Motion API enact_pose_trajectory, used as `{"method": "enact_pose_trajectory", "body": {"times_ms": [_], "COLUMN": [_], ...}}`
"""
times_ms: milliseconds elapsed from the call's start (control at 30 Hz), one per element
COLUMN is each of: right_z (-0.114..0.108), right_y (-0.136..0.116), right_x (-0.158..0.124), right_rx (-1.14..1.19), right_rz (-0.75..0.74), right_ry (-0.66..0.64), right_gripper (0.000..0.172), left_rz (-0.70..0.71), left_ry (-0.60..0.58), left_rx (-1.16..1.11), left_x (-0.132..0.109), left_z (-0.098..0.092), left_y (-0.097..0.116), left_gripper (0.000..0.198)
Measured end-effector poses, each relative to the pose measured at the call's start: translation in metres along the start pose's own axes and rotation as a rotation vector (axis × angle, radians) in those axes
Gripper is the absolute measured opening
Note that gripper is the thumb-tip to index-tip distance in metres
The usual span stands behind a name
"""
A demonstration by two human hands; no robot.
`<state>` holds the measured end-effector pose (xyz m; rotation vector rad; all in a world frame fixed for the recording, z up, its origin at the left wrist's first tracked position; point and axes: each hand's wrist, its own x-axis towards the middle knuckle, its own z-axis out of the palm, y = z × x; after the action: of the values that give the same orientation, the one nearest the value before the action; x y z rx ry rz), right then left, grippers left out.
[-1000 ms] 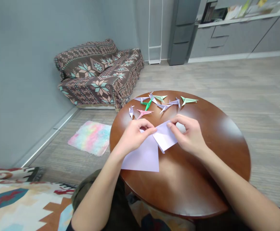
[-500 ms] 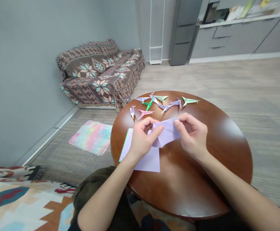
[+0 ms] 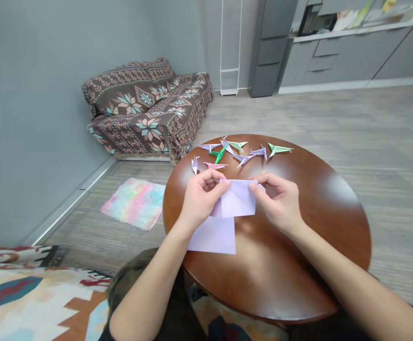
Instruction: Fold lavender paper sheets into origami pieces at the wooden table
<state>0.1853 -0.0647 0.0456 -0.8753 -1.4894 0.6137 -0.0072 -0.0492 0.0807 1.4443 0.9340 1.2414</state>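
A small lilac paper sheet (image 3: 237, 199) is held above the round brown table (image 3: 299, 255) between both hands. My left hand (image 3: 201, 199) pinches its left edge and my right hand (image 3: 277, 201) pinches its right edge, both with fingers closed on the paper. Under it lies a stack of lilac paper (image 3: 215, 237) flat on the table, partly covered by my left wrist. Several folded paper figures (image 3: 242, 151) in lilac, green and pink lie in a row at the table's far edge.
A sofa with a patterned brown cover (image 3: 146, 109) stands at the back left against the grey wall. A pastel mat (image 3: 135, 201) lies on the floor left of the table. Grey cabinets (image 3: 334, 52) line the back wall. A patterned rug (image 3: 32, 298) is at bottom left.
The lilac sheet has been lifted off the stack and turned square between both hands. My hands drew slightly closer to the folded figures.
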Motion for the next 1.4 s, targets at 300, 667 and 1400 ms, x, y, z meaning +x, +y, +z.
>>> {"method": "enact_pose_trajectory", "body": {"times_ms": [300, 667, 1400], "right_z": [0.001, -0.001, -0.002], "right_y": [-0.005, -0.007, -0.007], "right_x": [0.003, 0.003, 0.003], "right_rx": [-0.054, -0.063, 0.067], "right_rz": [0.026, 0.05, 0.238], "right_ry": [-0.238, -0.302, -0.112], "right_gripper": [0.014, 0.013, 0.016], "left_rz": [-0.109, -0.086, 0.0], "left_ry": [-0.187, -0.382, -0.217], "left_rx": [0.121, 0.298, 0.139], "left_x": [-0.002, 0.0, -0.003], "left_z": [-0.005, -0.016, 0.005], "left_y": [0.007, 0.011, 0.0], "left_gripper": [0.021, 0.019, 0.014]}}
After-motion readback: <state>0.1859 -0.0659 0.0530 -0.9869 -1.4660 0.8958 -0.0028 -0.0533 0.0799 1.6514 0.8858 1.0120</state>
